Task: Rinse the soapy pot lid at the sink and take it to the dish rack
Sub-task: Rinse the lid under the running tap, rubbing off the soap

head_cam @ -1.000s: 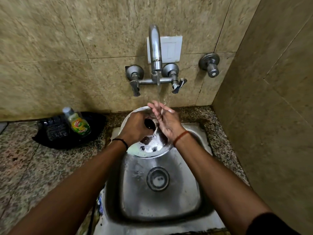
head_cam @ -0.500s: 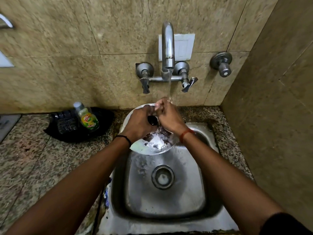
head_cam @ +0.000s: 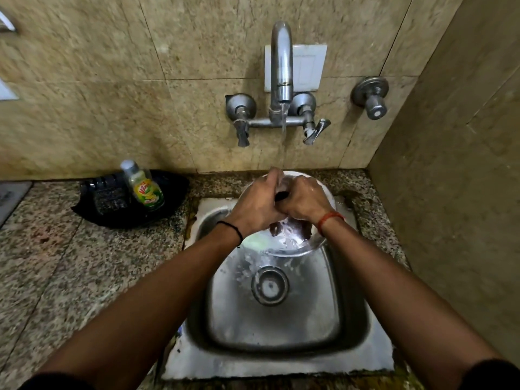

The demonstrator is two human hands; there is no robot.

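Steel lid (head_cam: 284, 243) held over the sink (head_cam: 281, 327) under the tap (head_cam: 281, 63).
Left hand (head_cam: 253, 209) and right hand (head_cam: 305, 202) both curl round its black knob (head_cam: 281, 196); water runs onto them. A soap bottle (head_cam: 145, 187) stands left.

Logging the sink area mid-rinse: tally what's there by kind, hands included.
Hands: 2, left hand and right hand, both on the knob
Pot lid: 1
Dish soap bottle: 1
Black tray: 1
Tap: 1, running
Sink: 1
Total: 7
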